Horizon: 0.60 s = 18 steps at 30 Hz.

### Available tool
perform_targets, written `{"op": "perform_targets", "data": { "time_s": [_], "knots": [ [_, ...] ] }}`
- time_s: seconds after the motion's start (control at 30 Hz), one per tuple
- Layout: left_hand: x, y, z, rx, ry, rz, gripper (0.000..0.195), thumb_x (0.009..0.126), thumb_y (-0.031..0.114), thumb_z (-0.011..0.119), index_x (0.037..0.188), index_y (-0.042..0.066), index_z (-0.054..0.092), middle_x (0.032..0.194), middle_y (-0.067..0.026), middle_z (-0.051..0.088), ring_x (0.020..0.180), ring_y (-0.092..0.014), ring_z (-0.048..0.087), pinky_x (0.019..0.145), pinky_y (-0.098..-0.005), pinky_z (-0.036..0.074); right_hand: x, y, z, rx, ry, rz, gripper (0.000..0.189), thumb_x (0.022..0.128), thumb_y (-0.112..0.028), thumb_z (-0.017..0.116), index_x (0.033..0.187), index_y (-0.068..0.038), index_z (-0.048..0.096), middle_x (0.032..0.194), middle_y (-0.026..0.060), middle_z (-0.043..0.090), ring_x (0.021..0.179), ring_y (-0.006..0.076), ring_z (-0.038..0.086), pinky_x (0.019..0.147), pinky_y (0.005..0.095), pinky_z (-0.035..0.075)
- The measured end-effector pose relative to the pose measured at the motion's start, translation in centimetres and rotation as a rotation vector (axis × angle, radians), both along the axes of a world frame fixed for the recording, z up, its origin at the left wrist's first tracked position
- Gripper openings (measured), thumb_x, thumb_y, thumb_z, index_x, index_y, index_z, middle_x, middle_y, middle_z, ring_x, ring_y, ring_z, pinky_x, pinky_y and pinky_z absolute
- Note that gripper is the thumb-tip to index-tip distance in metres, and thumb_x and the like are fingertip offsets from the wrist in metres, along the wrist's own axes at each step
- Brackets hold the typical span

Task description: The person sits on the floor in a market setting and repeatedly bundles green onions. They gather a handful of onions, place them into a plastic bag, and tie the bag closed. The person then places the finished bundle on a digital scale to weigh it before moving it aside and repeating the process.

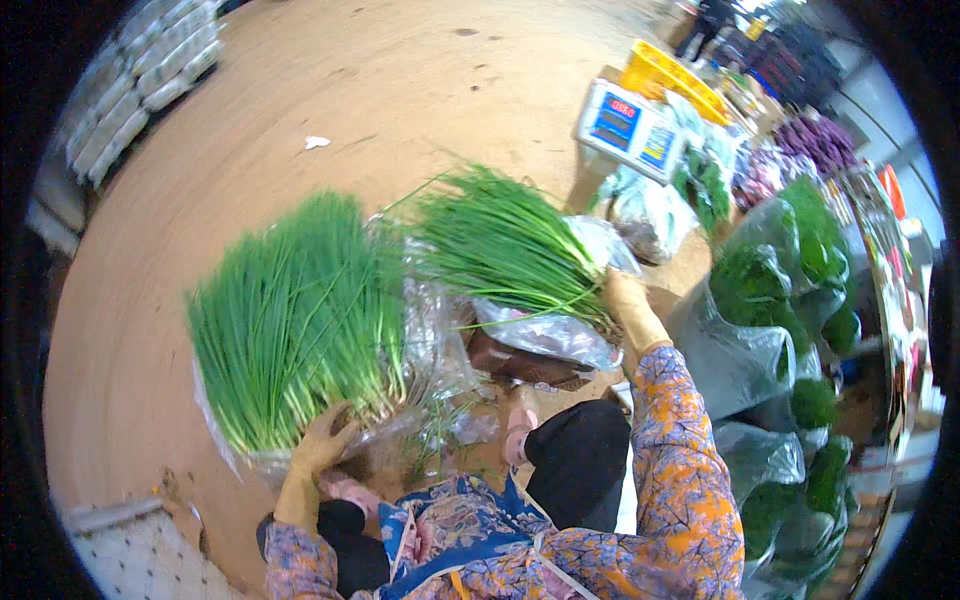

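A large pile of scallions, green tops pointing away from me and pale root ends toward me, lies on clear plastic sheeting on the floor. My left hand is at the near root ends of this pile; blur hides whether its fingers grip any stems. A second bunch of scallions rests on a plastic-covered brown box, with its leaves spread leftward. My right hand is closed around the root ends of that bunch, at its right side.
A digital scale with a lit display stands beyond the right bunch, beside a yellow crate. Bagged greens line my right. Wrapped bundles are stacked far left. A perforated white container sits near left. A person stands far back.
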<state>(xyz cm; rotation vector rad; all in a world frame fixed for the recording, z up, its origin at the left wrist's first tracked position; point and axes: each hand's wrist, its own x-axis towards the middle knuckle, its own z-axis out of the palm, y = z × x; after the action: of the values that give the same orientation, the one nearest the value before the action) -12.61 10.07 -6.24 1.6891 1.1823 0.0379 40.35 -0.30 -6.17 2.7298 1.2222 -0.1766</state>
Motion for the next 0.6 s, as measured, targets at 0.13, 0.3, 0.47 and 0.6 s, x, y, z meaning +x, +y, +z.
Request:
{"op": "perform_targets", "data": {
  "time_s": [0.13,0.3,0.47,0.6],
  "knots": [
    [-1.1,0.7,-3.6,0.04,0.006,-0.062,0.056,0.076,0.039,0.056,0.117,0.002,0.047,0.11,-0.0196,0.053,0.102,-0.03,0.051,0.087,-0.0348,0.04,2.7,-0.4,-0.9,0.508,-0.1,0.192,0.025,0.08,-0.012,0.041,0.097,-0.005,0.057,0.085,0.0187,0.06,0.073,0.0348,0.057,0.067,0.0427,0.045],
    [-2.8,0.6,-2.1,0.106,0.179,0.032,0.06,0.073,0.044,0.057,0.113,0.0,0.048,0.105,-0.0212,0.055,0.098,-0.032,0.052,0.085,-0.0361,0.041,-4.8,1.3,9.4,0.483,0.106,0.076,0.03,0.083,-0.01,0.039,0.108,-0.005,0.054,0.09,0.0198,0.059,0.082,0.0313,0.057,0.071,0.0391,0.044],
    [-5.8,1.0,-7.9,0.21,0.384,-0.07,0.063,0.072,0.046,0.055,0.111,-0.003,0.048,0.101,-0.0258,0.054,0.096,-0.037,0.052,0.084,-0.04,0.041,3.5,-5.3,-2.4,-0.192,-0.155,0.234,0.056,0.077,-0.017,0.051,0.129,-0.011,0.03,0.12,0.0198,0.044,0.103,0.0376,0.048,0.082,0.0417,0.043],
    [-5.8,0.9,-6.8,0.074,0.466,-0.143,0.058,0.074,0.042,0.052,0.111,-0.002,0.048,0.101,-0.0248,0.055,0.097,-0.036,0.052,0.084,-0.0405,0.041,1.4,-0.9,-0.8,0.145,-0.431,0.448,0.068,0.068,0.001,0.055,0.129,-0.008,0.028,0.119,0.0225,0.044,0.102,0.0384,0.048,0.081,0.0406,0.044]
  ]
}}
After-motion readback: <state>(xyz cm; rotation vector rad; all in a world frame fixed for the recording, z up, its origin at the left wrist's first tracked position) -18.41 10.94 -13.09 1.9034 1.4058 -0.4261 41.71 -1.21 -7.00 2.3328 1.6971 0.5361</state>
